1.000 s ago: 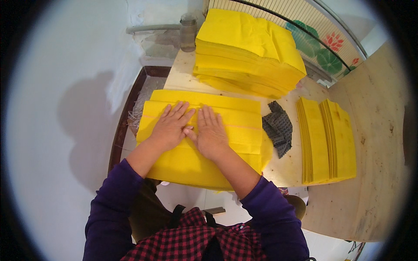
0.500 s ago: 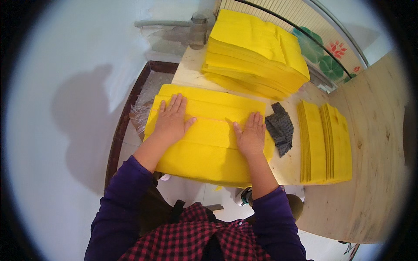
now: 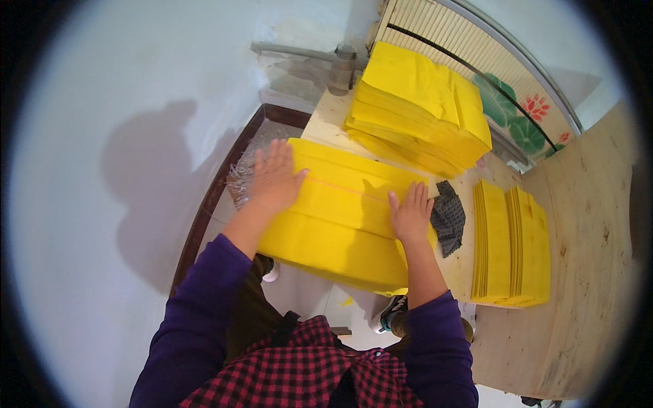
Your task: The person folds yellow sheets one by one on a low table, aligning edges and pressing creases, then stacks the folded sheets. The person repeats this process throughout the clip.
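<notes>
A thick stack of yellow felt-like sheets (image 3: 333, 224) lies in front of me at the table's near edge, its top layers folded in bands. At the stack's left edge is my left hand (image 3: 275, 178), open, fingers stretched out and pointing away from me. Flat near the right end rests my right hand (image 3: 411, 212), with its fingers extended and thumb apart. Neither hand grips anything. Just right of that hand lies a crumpled dark grey cloth (image 3: 449, 221) with a jagged edge.
A taller yellow stack (image 3: 422, 102) stands at the back of the wooden table (image 3: 326, 122). Two narrow folded yellow bundles (image 3: 510, 245) sit at the right, beside a wooden board (image 3: 578, 272). A cloudy jar (image 3: 342, 70) is by the wall (image 3: 183, 61).
My left hand has shifted from the stack's top to its left edge. The right hand stays near the right end. The whole view has shifted slightly.
</notes>
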{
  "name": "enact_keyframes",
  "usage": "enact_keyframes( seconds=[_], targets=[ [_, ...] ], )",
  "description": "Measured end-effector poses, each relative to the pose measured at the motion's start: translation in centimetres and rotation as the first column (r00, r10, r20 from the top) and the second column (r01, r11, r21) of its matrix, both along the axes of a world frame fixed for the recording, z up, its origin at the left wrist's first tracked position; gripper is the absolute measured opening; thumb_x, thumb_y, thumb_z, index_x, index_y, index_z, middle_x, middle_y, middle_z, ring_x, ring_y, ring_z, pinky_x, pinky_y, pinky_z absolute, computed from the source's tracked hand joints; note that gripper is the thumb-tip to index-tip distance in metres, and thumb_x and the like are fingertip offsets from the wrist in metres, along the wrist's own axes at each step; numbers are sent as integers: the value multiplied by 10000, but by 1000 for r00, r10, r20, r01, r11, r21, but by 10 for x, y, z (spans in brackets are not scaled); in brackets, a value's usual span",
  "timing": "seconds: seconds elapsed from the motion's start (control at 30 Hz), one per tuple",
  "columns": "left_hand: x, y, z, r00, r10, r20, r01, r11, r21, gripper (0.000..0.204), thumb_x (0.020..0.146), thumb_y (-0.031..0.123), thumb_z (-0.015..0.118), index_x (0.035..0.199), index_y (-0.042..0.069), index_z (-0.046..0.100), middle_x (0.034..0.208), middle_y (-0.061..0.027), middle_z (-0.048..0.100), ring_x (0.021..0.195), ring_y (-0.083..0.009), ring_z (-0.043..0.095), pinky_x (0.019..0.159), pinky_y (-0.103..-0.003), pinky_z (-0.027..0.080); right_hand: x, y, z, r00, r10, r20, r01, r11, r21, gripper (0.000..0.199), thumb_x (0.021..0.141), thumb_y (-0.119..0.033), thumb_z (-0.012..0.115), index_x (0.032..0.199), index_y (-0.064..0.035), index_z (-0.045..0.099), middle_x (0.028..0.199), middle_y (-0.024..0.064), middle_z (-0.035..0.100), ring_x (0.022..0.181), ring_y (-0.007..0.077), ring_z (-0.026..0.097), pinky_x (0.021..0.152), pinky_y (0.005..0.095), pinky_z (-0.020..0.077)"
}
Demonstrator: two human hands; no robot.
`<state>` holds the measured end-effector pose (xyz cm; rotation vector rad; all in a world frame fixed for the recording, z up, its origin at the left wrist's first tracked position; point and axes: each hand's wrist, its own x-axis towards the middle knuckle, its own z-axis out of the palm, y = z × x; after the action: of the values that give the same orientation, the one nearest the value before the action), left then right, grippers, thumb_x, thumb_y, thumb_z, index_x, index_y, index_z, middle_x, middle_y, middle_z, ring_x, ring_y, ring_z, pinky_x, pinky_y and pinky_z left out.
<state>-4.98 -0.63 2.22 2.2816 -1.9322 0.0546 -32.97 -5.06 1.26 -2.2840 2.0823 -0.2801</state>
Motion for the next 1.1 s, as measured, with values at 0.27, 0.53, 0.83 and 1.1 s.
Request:
enact_keyframes(
  seconds=[0.27,0.53,0.83,1.1],
  targets=[
    [-103,-28,0,864,-150,-481,231,966,114,644,969,461,337,1443,26,302,1536,-92,239,1435,-221,155,1158,-443,67,62,8,-13,974,225,-19,-224,974,24,667,950,-399,370,1442,32,243,1518,199,222,1419,326,176,1142,479,136],
    [-65,-23,-31,983,-104,-154,103,995,-15,681,942,481,389,1461,57,269,1545,-91,213,1438,-211,147,1157,-457,57,40,9,-27,988,151,-14,-150,987,49,735,951,-490,353,1455,26,210,1533,195,180,1431,305,141,1154,446,109],
    [-2,-15,-32,976,129,-178,-116,990,84,655,972,427,370,1481,55,194,1556,-97,168,1444,-213,124,1158,-439,107,9,8,-29,991,130,10,-130,991,24,743,958,-504,349,1449,36,213,1527,209,180,1426,326,148,1153,445,117],
    [80,7,-49,553,-35,-832,-116,986,-118,625,987,426,353,1478,62,220,1514,-140,276,1413,-260,230,1151,-392,162,-63,-1,-2,477,122,871,-113,991,-77,719,975,-513,316,1466,-1,196,1541,169,155,1429,297,140,1156,389,128]
  ],
)
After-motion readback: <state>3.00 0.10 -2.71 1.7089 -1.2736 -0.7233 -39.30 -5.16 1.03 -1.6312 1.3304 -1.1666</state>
